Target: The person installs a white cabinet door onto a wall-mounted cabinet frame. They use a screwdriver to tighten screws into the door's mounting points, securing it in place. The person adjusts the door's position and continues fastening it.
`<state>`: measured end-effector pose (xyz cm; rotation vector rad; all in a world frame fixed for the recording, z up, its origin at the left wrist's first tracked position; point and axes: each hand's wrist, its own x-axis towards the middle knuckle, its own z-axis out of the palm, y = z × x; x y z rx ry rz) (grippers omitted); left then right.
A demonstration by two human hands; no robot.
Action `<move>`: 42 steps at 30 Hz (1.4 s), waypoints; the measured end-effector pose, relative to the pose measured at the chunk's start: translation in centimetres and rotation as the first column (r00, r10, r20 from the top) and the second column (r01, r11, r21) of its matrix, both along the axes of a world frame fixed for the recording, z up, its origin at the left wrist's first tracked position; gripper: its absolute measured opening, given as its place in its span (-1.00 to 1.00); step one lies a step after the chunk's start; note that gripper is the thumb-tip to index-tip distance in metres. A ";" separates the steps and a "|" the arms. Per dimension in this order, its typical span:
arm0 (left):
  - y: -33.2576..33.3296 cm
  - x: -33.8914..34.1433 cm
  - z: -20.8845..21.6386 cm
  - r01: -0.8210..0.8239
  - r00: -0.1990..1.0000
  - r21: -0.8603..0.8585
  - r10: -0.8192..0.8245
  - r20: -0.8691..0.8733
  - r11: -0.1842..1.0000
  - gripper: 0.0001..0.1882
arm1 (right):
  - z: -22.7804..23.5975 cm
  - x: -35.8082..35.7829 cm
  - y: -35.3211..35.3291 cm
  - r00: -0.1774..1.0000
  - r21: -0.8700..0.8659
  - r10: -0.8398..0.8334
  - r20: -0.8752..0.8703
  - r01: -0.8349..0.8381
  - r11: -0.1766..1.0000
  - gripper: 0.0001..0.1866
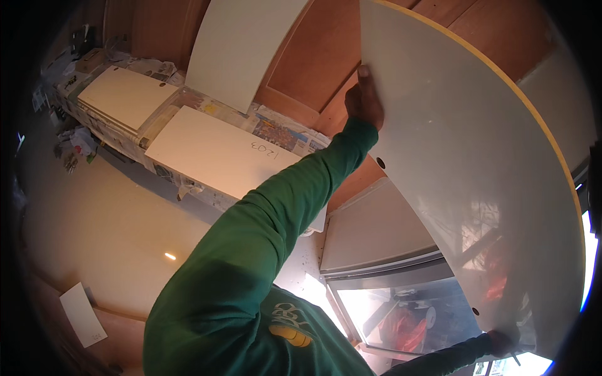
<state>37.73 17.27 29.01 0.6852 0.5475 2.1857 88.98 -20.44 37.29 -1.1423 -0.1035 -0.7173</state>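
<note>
head fisheye | from above | facing down | left sleeve nearest

A large, flat, whitish panel is held at a slant along the right of the view, its narrow upper end meeting the top border. Its glossy face carries soft reflections, some of them red toward the lower end. A yellow-tan band lines the outer edge. Two dark round spots sit well apart near the opposite edge.

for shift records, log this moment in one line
left hand: at white panel edge; right hand: at its lower end; boards: on newspapers
</note>
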 end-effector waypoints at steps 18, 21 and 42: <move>0.4 8.4 5.4 0.210 0.770 0.309 -0.352 0.532 0.928 0.00 | 9.3 -0.7 -4.4 0.966 -0.055 -0.176 0.187 0.189 0.980 -0.24; 0.7 6.4 2.9 0.182 0.917 0.177 -0.232 0.324 0.967 0.01 | 7.9 -1.8 -1.0 0.960 -0.091 -0.121 0.252 0.148 0.985 -0.26; -25.6 -46.8 -15.0 -0.693 0.720 -0.689 0.166 -0.673 0.213 0.08 | -17.1 -37.4 22.5 0.365 -0.252 0.812 -0.456 -0.928 0.276 -0.32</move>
